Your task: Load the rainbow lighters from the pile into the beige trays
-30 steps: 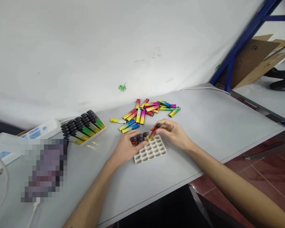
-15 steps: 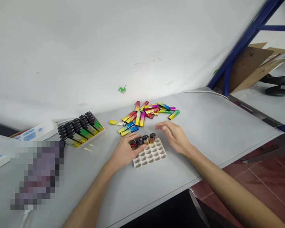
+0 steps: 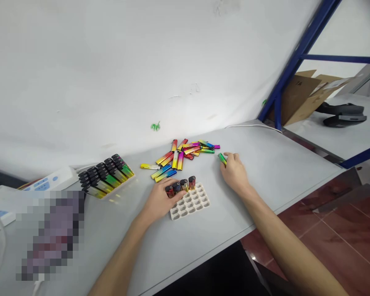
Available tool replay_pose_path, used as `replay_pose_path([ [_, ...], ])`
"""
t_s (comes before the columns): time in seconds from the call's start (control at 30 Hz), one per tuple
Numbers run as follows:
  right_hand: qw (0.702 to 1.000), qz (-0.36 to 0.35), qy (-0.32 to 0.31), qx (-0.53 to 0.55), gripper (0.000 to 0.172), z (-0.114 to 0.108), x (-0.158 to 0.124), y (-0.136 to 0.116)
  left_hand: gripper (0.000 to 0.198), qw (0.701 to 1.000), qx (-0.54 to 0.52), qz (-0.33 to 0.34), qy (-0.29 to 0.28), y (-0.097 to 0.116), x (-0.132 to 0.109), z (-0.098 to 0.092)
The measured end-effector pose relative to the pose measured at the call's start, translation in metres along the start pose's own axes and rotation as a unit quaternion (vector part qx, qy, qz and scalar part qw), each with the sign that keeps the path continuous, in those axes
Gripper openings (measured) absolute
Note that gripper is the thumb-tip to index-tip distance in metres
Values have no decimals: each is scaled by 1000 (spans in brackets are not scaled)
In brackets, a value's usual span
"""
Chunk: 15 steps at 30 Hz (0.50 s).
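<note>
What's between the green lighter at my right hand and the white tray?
Nothing visible. The right hand pinches the green lighter on the table, and only bare table lies between it and the tray. The loose lighter pile sits farther back, off that line.

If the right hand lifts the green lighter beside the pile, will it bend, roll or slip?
Probably stiff: the green lighter looks straight and flat, so rolling seems unlikely. Its glossy shell may slip. Small, so likely light.

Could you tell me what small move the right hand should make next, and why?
Probably pinch and lift the green lighter: the right hand touches it, the tray has four lighters standing beside empty slots, and the left hand steadies the tray.
</note>
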State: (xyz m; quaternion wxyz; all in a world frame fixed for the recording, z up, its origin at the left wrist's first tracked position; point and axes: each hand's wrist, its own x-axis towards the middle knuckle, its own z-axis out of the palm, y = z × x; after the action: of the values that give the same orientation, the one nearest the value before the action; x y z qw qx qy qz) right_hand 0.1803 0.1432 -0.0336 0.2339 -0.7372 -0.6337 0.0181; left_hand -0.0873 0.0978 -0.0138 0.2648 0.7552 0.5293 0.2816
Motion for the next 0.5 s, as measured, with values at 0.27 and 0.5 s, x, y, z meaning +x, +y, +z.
replay_pose_path([
  [0.27, 994, -13, -37, 106, 33, -7, -5, -8, 42, 999, 19, -31, 15, -7, -2, 3],
  [0.5, 991, -62, -30, 118, 31, -8, -8, -15, 50, 998, 26, -54, 17, -8, 0, 4],
])
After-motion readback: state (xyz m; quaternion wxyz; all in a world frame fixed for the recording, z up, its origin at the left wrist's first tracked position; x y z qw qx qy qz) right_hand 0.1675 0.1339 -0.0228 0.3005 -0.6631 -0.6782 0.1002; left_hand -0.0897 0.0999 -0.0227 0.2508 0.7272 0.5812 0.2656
